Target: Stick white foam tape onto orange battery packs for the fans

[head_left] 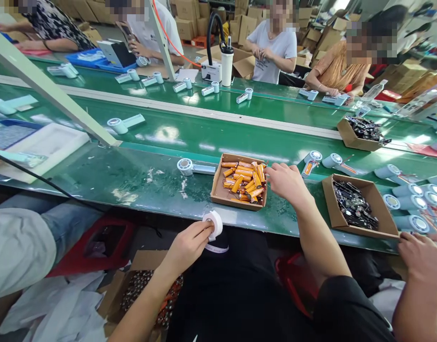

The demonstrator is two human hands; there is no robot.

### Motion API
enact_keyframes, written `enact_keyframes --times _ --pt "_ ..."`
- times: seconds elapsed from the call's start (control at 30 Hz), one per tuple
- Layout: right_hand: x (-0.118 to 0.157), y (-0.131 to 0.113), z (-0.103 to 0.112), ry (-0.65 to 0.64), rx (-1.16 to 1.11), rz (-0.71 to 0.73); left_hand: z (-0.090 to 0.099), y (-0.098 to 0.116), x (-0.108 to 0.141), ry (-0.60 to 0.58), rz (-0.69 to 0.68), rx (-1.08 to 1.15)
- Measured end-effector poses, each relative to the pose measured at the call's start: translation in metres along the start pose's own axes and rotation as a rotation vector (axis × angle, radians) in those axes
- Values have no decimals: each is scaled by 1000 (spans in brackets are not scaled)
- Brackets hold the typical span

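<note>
My left hand (192,242) grips a roll of white tape (216,225) in front of the bench edge, fingertips at its centre. My right hand (286,183) is at the right rim of a shallow cardboard box (236,203). Its fingers are bent together beside the orange cylindrical batteries (244,173) heaped in that box. What the fingertips pinch, if anything, is hidden. Left of the box, a light-blue handheld fan (185,165) lies on the green bench, its flat handle pointing right toward the box.
Another cardboard box (327,202) holds dark small parts, with several blue fans (414,223) beyond it. A co-worker's hand (420,251) is at its near right corner. A slanted metal post (58,92) rises at left beside a white foam tray (67,142). Co-workers sit across the conveyor (204,121).
</note>
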State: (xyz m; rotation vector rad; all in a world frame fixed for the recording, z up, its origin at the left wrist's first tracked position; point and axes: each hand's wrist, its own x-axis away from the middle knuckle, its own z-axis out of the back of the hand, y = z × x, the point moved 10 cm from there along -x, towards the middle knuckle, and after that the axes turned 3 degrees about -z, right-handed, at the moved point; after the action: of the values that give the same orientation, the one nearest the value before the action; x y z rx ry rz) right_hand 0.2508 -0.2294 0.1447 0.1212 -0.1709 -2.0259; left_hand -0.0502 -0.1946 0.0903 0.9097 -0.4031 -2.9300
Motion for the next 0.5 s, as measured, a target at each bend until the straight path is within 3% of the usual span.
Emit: enact_keyframes --times 0.17,0.3,0.37,0.5 --pt "-4 1 9 24 -14 -86 1 2 -3 -1 6 -3" --pt "-10 -18 16 151 -157 60 -3 2 -1 -17 12 4" --pt "-16 -30 5 115 -171 113 -8 3 0 -30 3 11" --pt "-33 -42 -21 -7 -78 79 -14 5 -2 -48 0 29"
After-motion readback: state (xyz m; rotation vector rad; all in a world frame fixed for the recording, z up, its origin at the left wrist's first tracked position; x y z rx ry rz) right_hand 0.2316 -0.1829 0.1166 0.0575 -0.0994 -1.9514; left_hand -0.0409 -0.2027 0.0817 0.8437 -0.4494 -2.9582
